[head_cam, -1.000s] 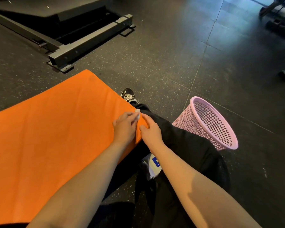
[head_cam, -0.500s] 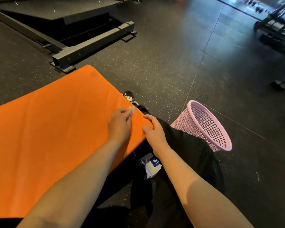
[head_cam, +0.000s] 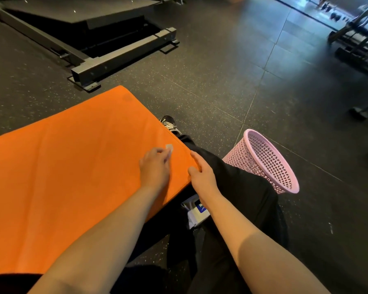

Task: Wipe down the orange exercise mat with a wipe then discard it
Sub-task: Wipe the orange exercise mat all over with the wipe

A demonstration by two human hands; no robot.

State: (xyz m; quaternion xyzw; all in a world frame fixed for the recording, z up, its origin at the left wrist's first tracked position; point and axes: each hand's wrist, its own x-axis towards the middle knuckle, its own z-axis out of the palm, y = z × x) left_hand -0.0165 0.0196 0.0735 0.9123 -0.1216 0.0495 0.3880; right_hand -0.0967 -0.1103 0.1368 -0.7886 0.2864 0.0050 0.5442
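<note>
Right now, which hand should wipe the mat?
Left. The left hand pinches the wipe and is over the mat. The right hand has no wipe and only rests at the mat's near edge.

The exercise mat point(head_cam: 72, 177) lies left of the person's outstretched leg point(head_cam: 232, 187), the wastebasket point(head_cam: 263, 164) on the floor to its right, and a wipe packet point(head_cam: 197, 213) between mat and leg. The left hand point(head_cam: 155, 168), pinching a wipe point(head_cam: 169, 147), rests on the mat. A metal frame point(head_cam: 115, 58) stands beyond.

mat point(head_cam: 72, 177) orange | wipe point(head_cam: 169, 147) white | basket point(head_cam: 270, 164) pink lattice | floor point(head_cam: 200, 81) dark grey, speckled | trousers point(head_cam: 232, 183) black
</note>
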